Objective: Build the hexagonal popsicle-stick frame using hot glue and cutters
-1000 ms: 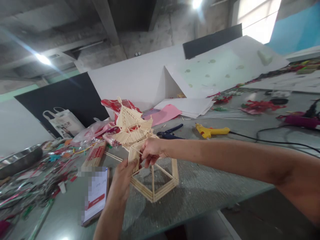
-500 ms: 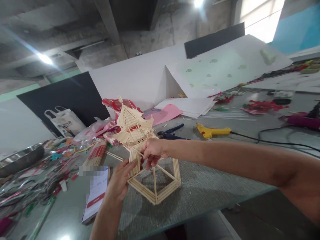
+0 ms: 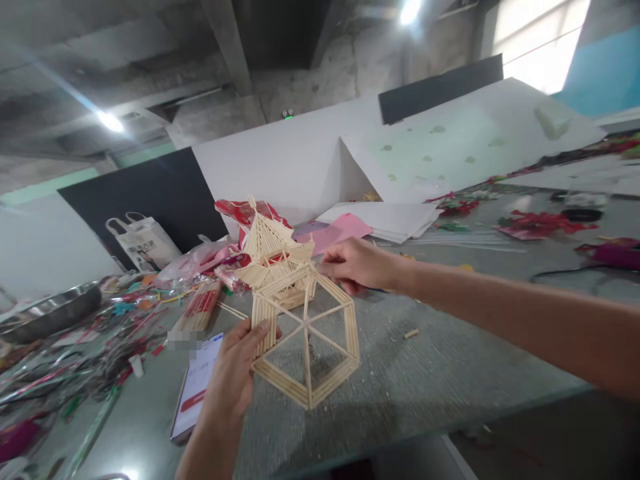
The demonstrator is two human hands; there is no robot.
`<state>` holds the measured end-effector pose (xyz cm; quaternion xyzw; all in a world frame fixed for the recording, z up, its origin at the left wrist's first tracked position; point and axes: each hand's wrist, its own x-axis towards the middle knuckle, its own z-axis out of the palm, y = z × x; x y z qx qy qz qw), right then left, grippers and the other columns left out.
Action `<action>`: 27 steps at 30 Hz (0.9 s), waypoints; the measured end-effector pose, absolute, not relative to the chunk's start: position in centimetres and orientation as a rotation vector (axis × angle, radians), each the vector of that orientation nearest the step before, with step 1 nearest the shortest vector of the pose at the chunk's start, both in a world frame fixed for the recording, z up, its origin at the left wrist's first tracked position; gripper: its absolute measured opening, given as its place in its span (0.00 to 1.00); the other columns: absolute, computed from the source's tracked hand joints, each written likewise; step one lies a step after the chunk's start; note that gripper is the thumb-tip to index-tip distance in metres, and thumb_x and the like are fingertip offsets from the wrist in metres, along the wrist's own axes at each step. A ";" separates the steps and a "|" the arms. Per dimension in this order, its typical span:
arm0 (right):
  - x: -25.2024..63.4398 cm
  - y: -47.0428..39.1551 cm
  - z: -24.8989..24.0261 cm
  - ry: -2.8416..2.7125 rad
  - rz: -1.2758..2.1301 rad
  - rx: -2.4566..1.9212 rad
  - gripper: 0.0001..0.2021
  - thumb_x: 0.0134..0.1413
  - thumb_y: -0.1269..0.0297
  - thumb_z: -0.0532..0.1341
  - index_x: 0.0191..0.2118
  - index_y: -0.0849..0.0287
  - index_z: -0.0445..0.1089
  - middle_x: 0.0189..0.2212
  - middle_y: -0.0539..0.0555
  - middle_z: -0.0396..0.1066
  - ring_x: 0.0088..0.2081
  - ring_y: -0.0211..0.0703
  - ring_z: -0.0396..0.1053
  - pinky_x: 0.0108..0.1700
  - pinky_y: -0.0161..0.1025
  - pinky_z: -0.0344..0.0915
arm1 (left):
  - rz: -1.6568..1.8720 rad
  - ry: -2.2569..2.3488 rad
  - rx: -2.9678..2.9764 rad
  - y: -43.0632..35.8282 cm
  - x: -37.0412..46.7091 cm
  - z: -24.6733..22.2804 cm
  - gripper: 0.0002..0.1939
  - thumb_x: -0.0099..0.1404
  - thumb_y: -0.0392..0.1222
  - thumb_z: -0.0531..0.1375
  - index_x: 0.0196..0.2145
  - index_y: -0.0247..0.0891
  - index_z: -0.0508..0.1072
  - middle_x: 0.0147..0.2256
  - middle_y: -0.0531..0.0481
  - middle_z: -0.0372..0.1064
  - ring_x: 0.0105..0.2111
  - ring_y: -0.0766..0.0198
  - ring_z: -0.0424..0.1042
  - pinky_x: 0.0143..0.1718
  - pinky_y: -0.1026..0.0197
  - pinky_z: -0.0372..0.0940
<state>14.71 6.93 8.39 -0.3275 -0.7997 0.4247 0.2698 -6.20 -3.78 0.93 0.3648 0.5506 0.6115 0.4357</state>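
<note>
My left hand (image 3: pixel 240 357) is closed on the stick panel at the left side of a hexagonal wooden-stick frame (image 3: pixel 350 333), with its thumb on the near face. Thin sticks cross like spokes inside the tilted hexagon. Directly behind rises a pagoda-like stick model (image 3: pixel 270 243) with a pointed roof; whether it is joined to the frame cannot be seen. My right hand (image 3: pixel 363 263) is off the frame's upper right corner, fingers curled together, their contents hidden. A dark handle tip shows under that hand. The yellow glue gun (image 3: pixel 467 267) is mostly hidden behind the right wrist.
A phone (image 3: pixel 197 387) lies left of my left forearm. Beyond it are a bundle of sticks (image 3: pixel 200 307), tangled craft scraps and a metal bowl (image 3: pixel 55 313). White sheets (image 3: pixel 390 217) and pink paper (image 3: pixel 343 232) lie behind. A short stick piece (image 3: pixel 411 333) rests on the table.
My right hand has left the stick panel and moved right and up, now covering the blue-handled pliers and most of the glue gun. My left hand keeps hold of the frame.
</note>
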 end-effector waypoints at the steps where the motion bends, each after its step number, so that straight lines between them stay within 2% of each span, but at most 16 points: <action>1: 15.4 7.1 8.6 -2.131 1.129 -0.930 0.13 0.57 0.63 0.56 0.23 0.60 0.58 0.10 0.44 0.57 0.11 0.26 0.54 0.13 0.26 0.51 | 1.533 1.382 0.928 -3.9 -6.1 1.1 0.16 0.47 0.47 0.66 0.29 0.33 0.73 0.22 0.53 0.69 0.22 0.68 0.67 0.26 0.65 0.61; 5: 17.7 8.2 7.8 -2.012 1.216 -1.047 0.18 0.61 0.62 0.52 0.20 0.58 0.51 0.09 0.42 0.51 0.09 0.27 0.50 0.12 0.28 0.46 | 1.587 1.422 1.013 -4.3 -6.0 1.9 0.15 0.47 0.47 0.66 0.30 0.33 0.73 0.23 0.52 0.69 0.23 0.66 0.67 0.27 0.65 0.60; 9: 18.9 9.3 6.0 -1.925 1.427 -1.086 0.22 0.62 0.55 0.50 0.19 0.58 0.49 0.10 0.41 0.45 0.09 0.27 0.49 0.11 0.29 0.44 | 1.632 1.536 1.163 -4.7 -5.7 2.3 0.14 0.51 0.49 0.63 0.31 0.36 0.73 0.24 0.52 0.69 0.24 0.64 0.67 0.28 0.64 0.60; 10: 19.0 9.5 5.6 -1.895 1.464 -1.124 0.22 0.62 0.53 0.49 0.19 0.58 0.50 0.10 0.42 0.47 0.09 0.28 0.50 0.11 0.28 0.44 | 1.648 1.626 1.260 -4.8 -5.6 2.2 0.13 0.51 0.49 0.63 0.30 0.36 0.73 0.23 0.52 0.68 0.25 0.63 0.66 0.27 0.64 0.59; 12: 19.0 9.8 4.9 -1.805 1.590 -1.221 0.24 0.62 0.48 0.46 0.21 0.60 0.55 0.12 0.45 0.55 0.11 0.29 0.56 0.12 0.28 0.47 | 1.667 1.836 1.584 -5.2 -5.3 1.7 0.10 0.53 0.48 0.62 0.29 0.39 0.73 0.25 0.51 0.69 0.27 0.61 0.67 0.30 0.63 0.60; 14: 18.8 9.9 4.4 -1.709 1.800 -1.295 0.27 0.62 0.45 0.40 0.27 0.62 0.61 0.19 0.51 0.66 0.15 0.32 0.64 0.14 0.28 0.53 | 1.592 1.935 2.110 -5.7 -4.9 0.8 0.07 0.57 0.43 0.59 0.33 0.41 0.74 0.30 0.50 0.72 0.33 0.59 0.68 0.36 0.61 0.60; 16: 18.6 10.1 3.6 -1.652 2.005 -1.306 0.28 0.62 0.45 0.38 0.33 0.63 0.63 0.24 0.55 0.70 0.20 0.36 0.69 0.17 0.29 0.58 | 1.390 1.874 2.668 -6.2 -4.4 -0.7 0.11 0.60 0.36 0.54 0.40 0.40 0.73 0.36 0.48 0.73 0.37 0.59 0.69 0.42 0.59 0.59; 19: 18.2 10.2 1.8 -1.687 2.122 -1.266 0.17 0.60 0.51 0.50 0.35 0.63 0.62 0.25 0.53 0.70 0.23 0.38 0.71 0.19 0.30 0.62 | 1.109 1.777 3.124 -6.8 -3.7 -3.2 0.16 0.61 0.31 0.50 0.44 0.37 0.71 0.38 0.46 0.73 0.39 0.59 0.69 0.45 0.57 0.58; 22: 17.9 10.1 -0.3 -1.851 2.036 -1.250 0.07 0.52 0.64 0.59 0.31 0.63 0.63 0.23 0.51 0.69 0.22 0.36 0.69 0.19 0.29 0.62 | 0.974 1.808 3.179 -7.2 -3.3 -5.5 0.15 0.62 0.32 0.50 0.43 0.36 0.72 0.39 0.45 0.73 0.41 0.58 0.69 0.48 0.55 0.58; 24: 17.6 9.9 -1.2 -1.926 1.881 -1.312 0.04 0.48 0.70 0.60 0.30 0.62 0.63 0.21 0.49 0.68 0.20 0.34 0.67 0.19 0.28 0.61 | 0.871 1.774 3.204 -7.4 -3.3 -6.6 0.13 0.64 0.40 0.52 0.43 0.37 0.72 0.39 0.45 0.73 0.41 0.59 0.70 0.48 0.56 0.59; 27: 17.3 9.5 -1.7 -2.060 1.618 -1.384 0.05 0.45 0.72 0.59 0.32 0.61 0.64 0.20 0.47 0.67 0.20 0.34 0.65 0.19 0.29 0.59 | 0.834 1.695 3.244 -8.0 -4.1 -7.5 0.21 0.60 0.54 0.56 0.45 0.38 0.72 0.40 0.45 0.74 0.42 0.57 0.71 0.46 0.57 0.63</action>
